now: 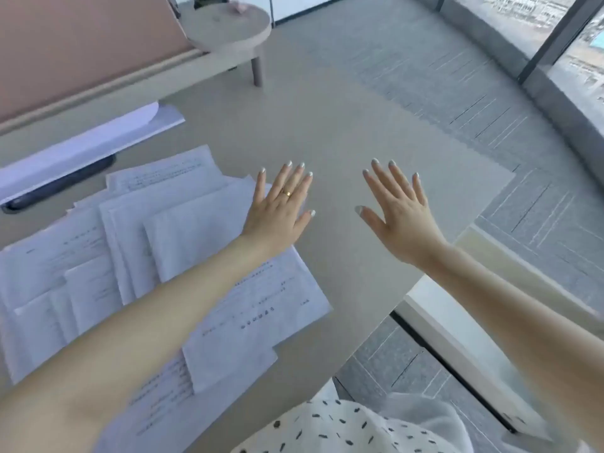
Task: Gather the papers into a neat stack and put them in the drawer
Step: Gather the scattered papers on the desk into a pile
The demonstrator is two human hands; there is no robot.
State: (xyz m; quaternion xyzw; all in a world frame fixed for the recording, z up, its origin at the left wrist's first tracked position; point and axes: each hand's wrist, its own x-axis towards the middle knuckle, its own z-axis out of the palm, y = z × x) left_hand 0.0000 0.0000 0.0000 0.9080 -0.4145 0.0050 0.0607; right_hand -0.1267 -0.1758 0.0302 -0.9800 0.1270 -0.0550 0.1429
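Several white printed papers (183, 237) lie scattered and overlapping on the left half of a beige desk (343, 132). My left hand (281, 204), with a gold ring, hovers flat and open over the right edge of the papers, fingers spread. My right hand (398, 214) is held open over the bare desk to the right of the papers, holding nothing. A white open drawer (464, 348) shows below the desk's right edge, under my right forearm.
A white keyboard-like slab (91, 148) on a dark base (58, 184) lies at the back left. A pink partition (81, 44) borders the desk's far side. A round stool (228, 27) stands beyond. Grey carpet (425, 70) and windows lie to the right.
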